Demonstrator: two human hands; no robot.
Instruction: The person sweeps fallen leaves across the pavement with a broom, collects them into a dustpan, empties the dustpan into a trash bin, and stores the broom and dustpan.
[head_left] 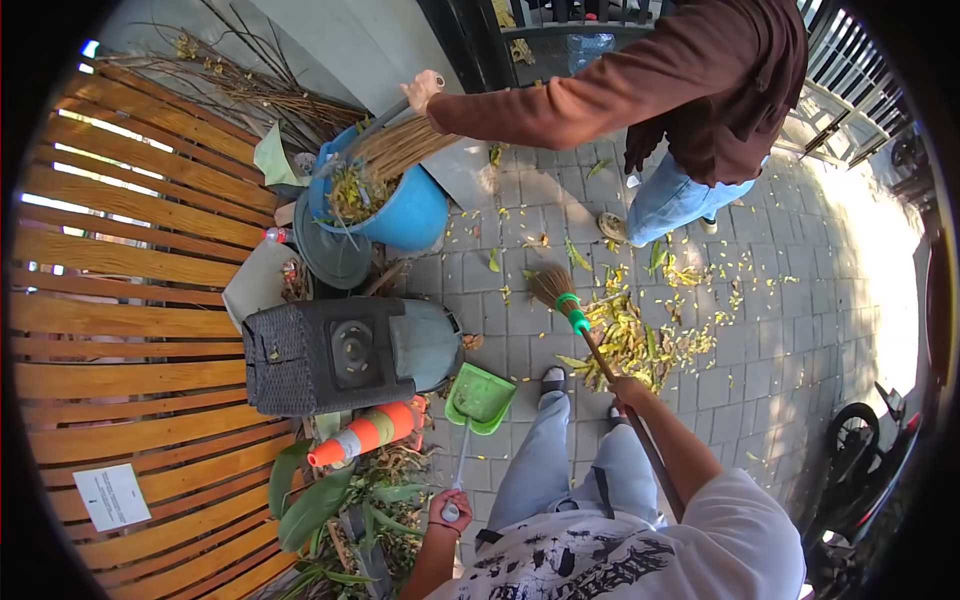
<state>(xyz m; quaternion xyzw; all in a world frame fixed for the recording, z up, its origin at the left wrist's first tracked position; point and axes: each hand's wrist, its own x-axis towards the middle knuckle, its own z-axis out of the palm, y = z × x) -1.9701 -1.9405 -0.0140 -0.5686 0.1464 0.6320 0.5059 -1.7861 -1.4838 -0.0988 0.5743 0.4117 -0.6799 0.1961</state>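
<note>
My right hand (629,392) is closed around the brown stick of a broom (553,287) with a green collar, its bristles on the paving at the left edge of a pile of yellow and green leaves (645,345). My left hand (450,511) grips the handle of a green dustpan (481,396), whose pan is by the grey bin (425,345), left of my feet. Across from me, a co-worker in a brown top (600,95) holds a bundle of bristles (395,150) over a blue bucket (415,210) with leaves in it.
An orange traffic cone (375,432) lies tilted beside plants (320,510) at the lower left. A slatted wooden fence (130,335) runs along the left. A motorcycle (860,470) stands at the right edge. Scattered leaves cover the grey paving (760,390).
</note>
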